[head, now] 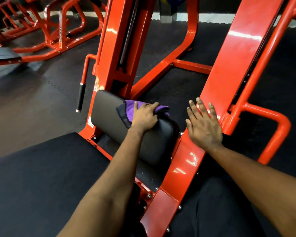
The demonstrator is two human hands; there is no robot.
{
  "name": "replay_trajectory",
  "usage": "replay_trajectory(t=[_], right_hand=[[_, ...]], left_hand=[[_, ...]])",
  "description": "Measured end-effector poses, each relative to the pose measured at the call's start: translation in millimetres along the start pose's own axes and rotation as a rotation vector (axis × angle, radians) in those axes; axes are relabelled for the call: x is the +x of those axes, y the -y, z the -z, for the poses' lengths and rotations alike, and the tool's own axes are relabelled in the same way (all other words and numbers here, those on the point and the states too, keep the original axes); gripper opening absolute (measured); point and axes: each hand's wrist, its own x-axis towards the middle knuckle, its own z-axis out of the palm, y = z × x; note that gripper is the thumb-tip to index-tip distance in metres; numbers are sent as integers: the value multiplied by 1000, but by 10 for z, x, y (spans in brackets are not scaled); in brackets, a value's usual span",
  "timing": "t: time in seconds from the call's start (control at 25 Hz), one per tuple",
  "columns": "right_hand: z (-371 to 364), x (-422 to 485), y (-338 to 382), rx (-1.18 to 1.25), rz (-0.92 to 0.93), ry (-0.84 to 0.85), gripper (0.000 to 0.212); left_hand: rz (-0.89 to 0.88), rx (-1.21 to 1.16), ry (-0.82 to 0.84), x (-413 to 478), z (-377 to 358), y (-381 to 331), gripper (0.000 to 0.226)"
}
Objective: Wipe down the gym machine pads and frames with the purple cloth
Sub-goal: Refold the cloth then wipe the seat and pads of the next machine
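Head view: left hand (144,117) lies on a bunched purple cloth (132,108), fingers curled over its folds, gripping it and pressing it onto a black vinyl rectangular pad (108,117). The cloth, dark along one hem, sits at the pad's far right corner. Right hand (204,127) is flat with fingers straight and spread over the glossy red steel frame beam (237,57), right of the pad — contact with the metal cannot be told. A black-gripped red lever handle (80,98) hangs left of the pad. Dark rubber floor (32,93) lies beneath — more red tubular machines (46,31) far left.
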Motion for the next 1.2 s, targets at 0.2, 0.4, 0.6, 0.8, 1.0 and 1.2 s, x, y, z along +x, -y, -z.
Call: replay_trajectory(t=[0.2, 0.4, 0.6, 0.8, 1.0, 1.2], right_hand=[[-39, -32, 4, 109, -80, -73, 56], [-70, -49, -14, 137, -73, -92, 56], [-82, -50, -15, 161, -73, -127, 56], [-1, 1, -54, 329, -47, -136, 48], [754, 6, 225, 1413, -669, -115, 22], [1504, -36, 610, 1964, -617, 255, 49]], left_hand=[[-226, -105, -3, -288, -112, -299, 58], [-187, -193, 103, -35, -9, 178, 48], [-88, -232, -56, -301, -215, -228, 50], [-131, -478, -38, -638, 64, -377, 37], [23, -861, -229, -856, 613, -358, 17], [-19, -1013, 92, -916, 1042, -547, 50]])
